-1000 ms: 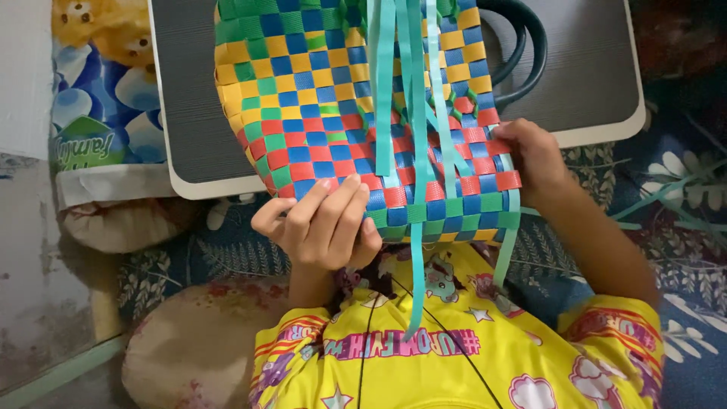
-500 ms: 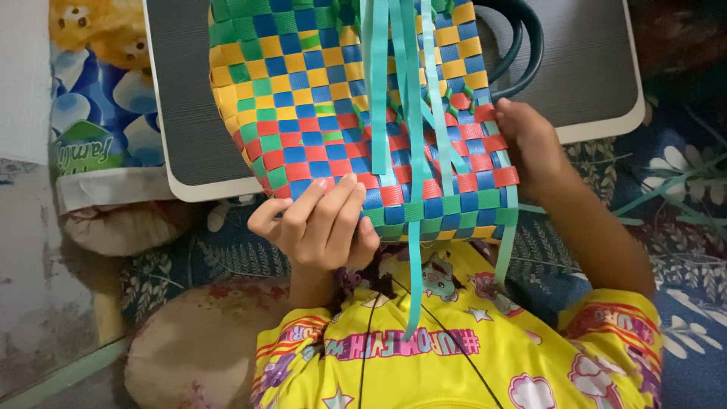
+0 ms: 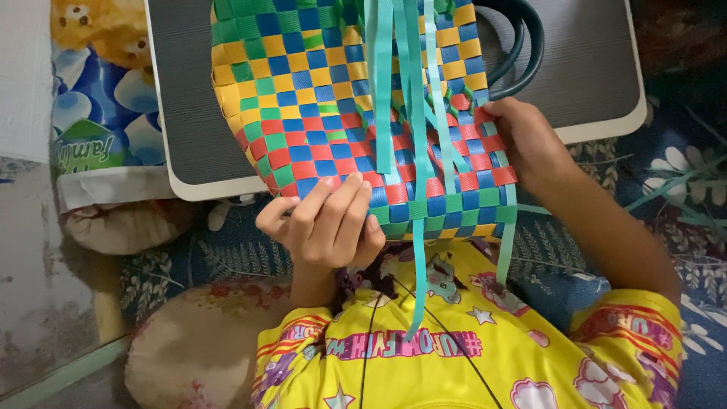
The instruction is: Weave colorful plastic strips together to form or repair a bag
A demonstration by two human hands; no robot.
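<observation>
Left hand (image 3: 326, 220) grips the woven basket's (image 3: 318, 98) lower edge; right hand (image 3: 530, 140) clasps its side. Loose teal strips (image 3: 415, 151) between them may slip, unravelling the weave.

The woven basket (image 3: 356, 113) at the frame's top centre looks like glossy, smooth plastic strips; the grey tray (image 3: 598, 68) behind it looks matt.

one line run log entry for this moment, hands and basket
left hand: gripping woven basket bottom edge | right hand: holding basket side | loose teal strips: hanging over the weave | basket partly over grey lap table
</observation>
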